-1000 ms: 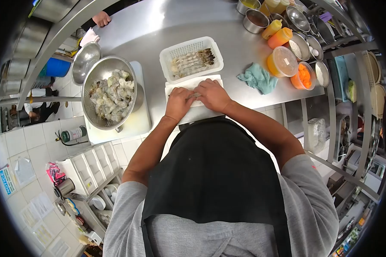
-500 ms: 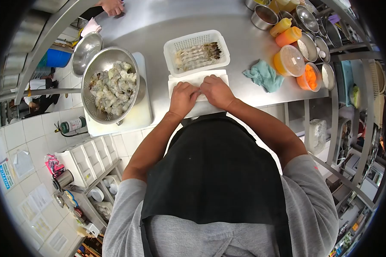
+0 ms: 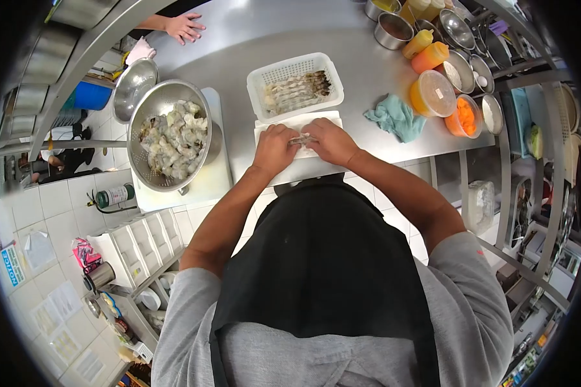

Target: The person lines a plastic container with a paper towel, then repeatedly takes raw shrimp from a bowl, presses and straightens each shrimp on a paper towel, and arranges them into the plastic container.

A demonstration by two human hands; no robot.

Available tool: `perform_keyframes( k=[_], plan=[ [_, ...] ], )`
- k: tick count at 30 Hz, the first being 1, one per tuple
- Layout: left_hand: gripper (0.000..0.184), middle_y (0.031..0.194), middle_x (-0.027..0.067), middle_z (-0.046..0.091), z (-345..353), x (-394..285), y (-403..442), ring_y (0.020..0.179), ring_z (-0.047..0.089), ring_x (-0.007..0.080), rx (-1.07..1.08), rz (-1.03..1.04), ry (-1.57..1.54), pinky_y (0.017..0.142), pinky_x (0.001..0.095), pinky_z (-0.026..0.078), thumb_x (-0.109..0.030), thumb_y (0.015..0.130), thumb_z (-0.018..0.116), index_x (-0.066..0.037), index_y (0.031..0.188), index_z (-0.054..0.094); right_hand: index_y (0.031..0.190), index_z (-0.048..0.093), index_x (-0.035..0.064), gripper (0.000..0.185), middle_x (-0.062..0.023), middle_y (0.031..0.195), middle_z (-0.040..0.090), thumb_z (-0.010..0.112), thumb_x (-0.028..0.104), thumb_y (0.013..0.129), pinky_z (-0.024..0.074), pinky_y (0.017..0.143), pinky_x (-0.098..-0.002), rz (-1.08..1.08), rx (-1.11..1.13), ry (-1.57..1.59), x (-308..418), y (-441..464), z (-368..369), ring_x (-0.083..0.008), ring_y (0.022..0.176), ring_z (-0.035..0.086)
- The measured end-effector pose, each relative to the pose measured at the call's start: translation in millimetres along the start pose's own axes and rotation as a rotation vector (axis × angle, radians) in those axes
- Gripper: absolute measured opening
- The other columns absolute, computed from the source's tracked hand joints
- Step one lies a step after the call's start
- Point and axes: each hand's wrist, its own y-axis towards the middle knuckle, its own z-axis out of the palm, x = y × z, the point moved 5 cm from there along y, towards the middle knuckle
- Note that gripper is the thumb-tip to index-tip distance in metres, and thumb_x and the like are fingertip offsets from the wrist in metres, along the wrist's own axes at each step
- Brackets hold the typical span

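Note:
My left hand (image 3: 279, 147) and my right hand (image 3: 329, 140) meet over a small white board (image 3: 303, 156) at the counter's front edge. Between them is a greyish peeled shrimp (image 3: 303, 139), its ends pinched by the fingers of each hand. Just beyond the board stands a white perforated basket (image 3: 258, 97) with several shrimp laid side by side, dark tails to the right. To the left, a steel colander (image 3: 135, 151) holds a heap of shrimp and rests tilted on a larger white cutting board (image 3: 221, 174).
A crumpled teal cloth (image 3: 397, 119) lies right of my hands. Farther right are a lidded orange container (image 3: 433, 93), a tub of orange food (image 3: 465, 117), squeeze bottles (image 3: 430, 58) and steel bowls (image 3: 457, 29). Another person's hand (image 3: 185, 28) is over the far left counter.
My hands have parted slightly, and the shrimp between them now shows. The other person's hand has moved right, its fingers now spread. The camera view has shifted a little.

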Motion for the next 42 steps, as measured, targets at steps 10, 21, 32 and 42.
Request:
perform_keyframes(
  k=[10,21,32,42],
  plan=[
    [0.012,0.093,0.0077,0.074,19,1,1,0.095,0.067,0.0343,0.004,-0.004,-0.065,0.086,0.0469,0.054,-0.009,0.082,0.086,-0.009,0.092,0.08,0.098,0.07,0.0056,0.008,-0.0128,0.102,0.066,0.071,0.012,0.093,0.0549,0.094,-0.0465,-0.036,0.066,-0.081,-15,1,10,-0.0356,0.106,0.064],
    [0.012,0.095,0.0093,0.075,9,-3,-3,0.095,0.068,0.0356,0.015,-0.01,-0.074,0.088,0.0477,0.055,-0.008,0.084,0.084,-0.007,0.094,0.079,0.098,0.072,0.0073,0.009,-0.0119,0.104,0.067,0.073,0.015,0.093,0.0538,0.096,-0.0479,-0.075,0.15,-0.131,-11,8,5,-0.0344,0.108,0.064],
    [0.009,0.094,0.0099,0.075,-2,18,-22,0.097,0.068,0.0356,-0.026,-0.036,-0.058,0.091,0.0467,0.055,-0.006,0.084,0.082,-0.007,0.092,0.079,0.094,0.071,0.0075,0.012,-0.0118,0.099,0.068,0.076,0.018,0.09,0.0529,0.093,-0.0474,-0.085,0.13,-0.133,7,25,30,-0.0339,0.103,0.065],
    [0.009,0.094,0.0121,0.075,5,19,-16,0.097,0.069,0.0369,0.061,-0.059,0.078,0.092,0.0475,0.056,-0.01,0.083,0.082,-0.006,0.091,0.08,0.099,0.077,0.0085,0.011,-0.0125,0.102,0.072,0.075,0.014,0.09,0.0543,0.096,-0.0463,-0.025,0.326,-0.25,7,37,39,-0.0348,0.108,0.068]
  ],
)
